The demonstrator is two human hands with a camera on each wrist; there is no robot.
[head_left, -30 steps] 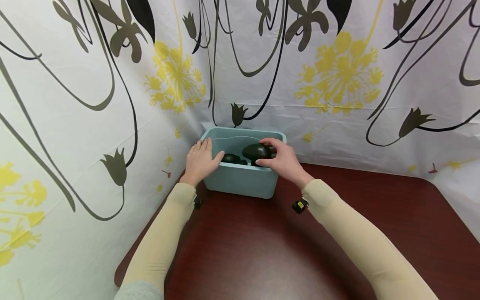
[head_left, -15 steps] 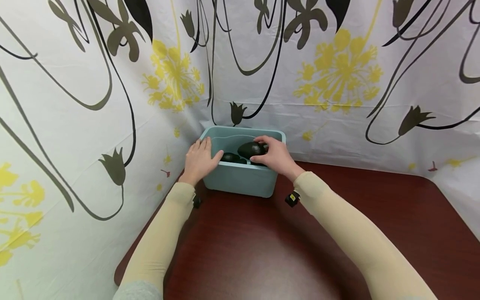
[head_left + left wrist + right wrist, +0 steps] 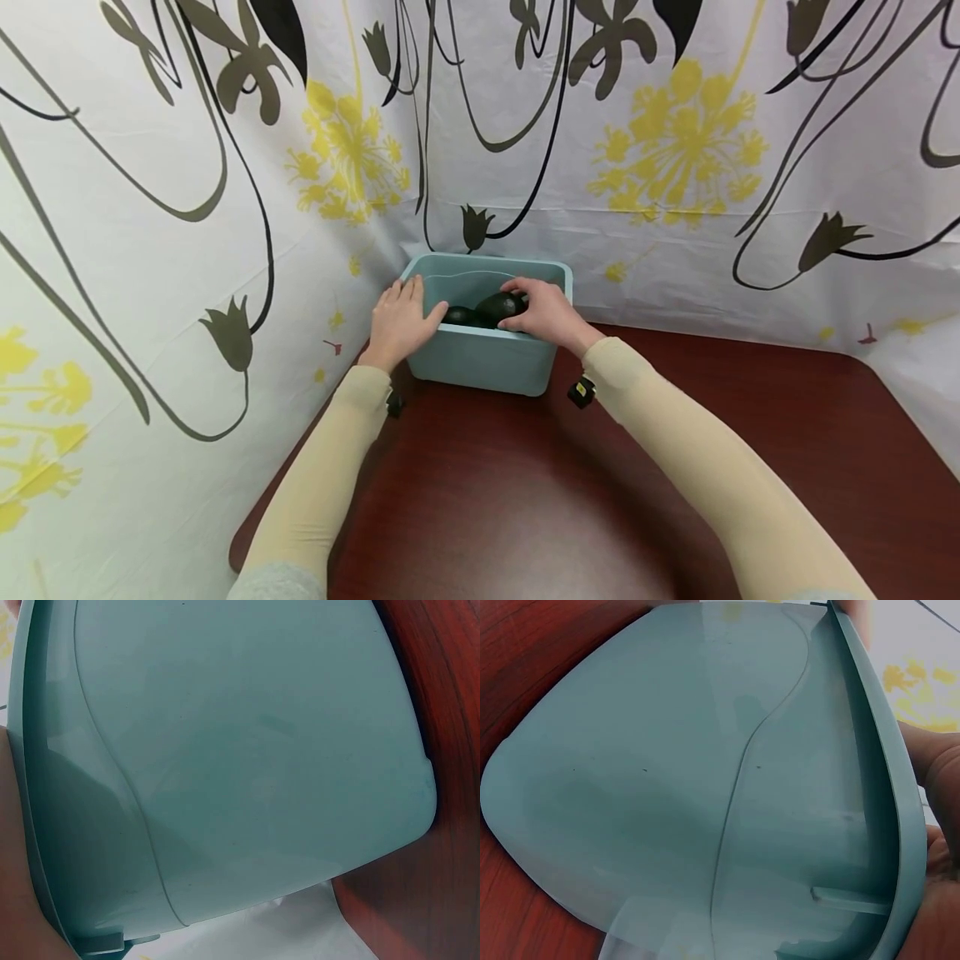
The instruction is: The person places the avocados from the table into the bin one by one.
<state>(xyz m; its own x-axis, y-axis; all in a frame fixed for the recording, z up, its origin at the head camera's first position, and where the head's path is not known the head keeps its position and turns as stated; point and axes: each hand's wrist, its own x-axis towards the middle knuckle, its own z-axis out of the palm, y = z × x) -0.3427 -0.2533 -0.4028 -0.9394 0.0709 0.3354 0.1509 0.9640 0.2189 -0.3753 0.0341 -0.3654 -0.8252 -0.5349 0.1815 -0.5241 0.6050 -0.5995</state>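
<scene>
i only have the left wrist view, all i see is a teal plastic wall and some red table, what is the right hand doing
Observer: The right hand is inside the teal bin, fingers curled over a dark avocado.
Operator: anything else in the bin
Observer: Yes, a second dark avocado lies to the left of the held one, low behind the front rim.
Operator: and where is my left hand on the bin
Observer: The left hand rests on the bin's left front corner, fingers straight along the rim and thumb over the front edge.
Operator: where does the bin sit
Observer: At the far edge of the dark red table, against the flowered curtain.
</scene>
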